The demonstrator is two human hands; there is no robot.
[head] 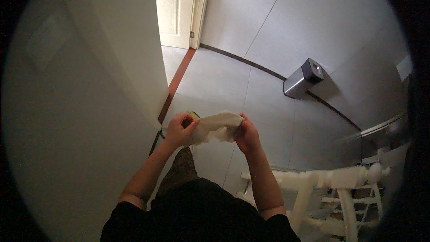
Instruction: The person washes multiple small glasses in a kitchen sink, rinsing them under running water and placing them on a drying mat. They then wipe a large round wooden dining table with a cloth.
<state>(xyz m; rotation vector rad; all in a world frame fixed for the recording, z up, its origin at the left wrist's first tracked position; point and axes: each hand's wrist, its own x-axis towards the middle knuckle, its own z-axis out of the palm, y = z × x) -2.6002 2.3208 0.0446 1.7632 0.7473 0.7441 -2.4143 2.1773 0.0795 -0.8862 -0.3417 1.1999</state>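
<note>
A crumpled, off-white sheet of thin material (216, 122), perhaps tissue or a cloth, stretches between my two hands in front of my body. My left hand (179, 129) pinches its left end between thumb and fingers. At the other end, my right hand (248, 134) grips the bunched edge. Something yellow-green with a dark rim (193, 114) shows just beyond my left fingers; it is mostly hidden, so I cannot tell what it is.
A metallic bin with a dark top (302, 78) stands on the tiled floor (215, 74) against the far wall. Beyond a reddish-brown threshold (181, 70) is a cream panelled door (173, 10). A pale wall (100, 90) rises close on my left. White railings (336, 179) stand at lower right.
</note>
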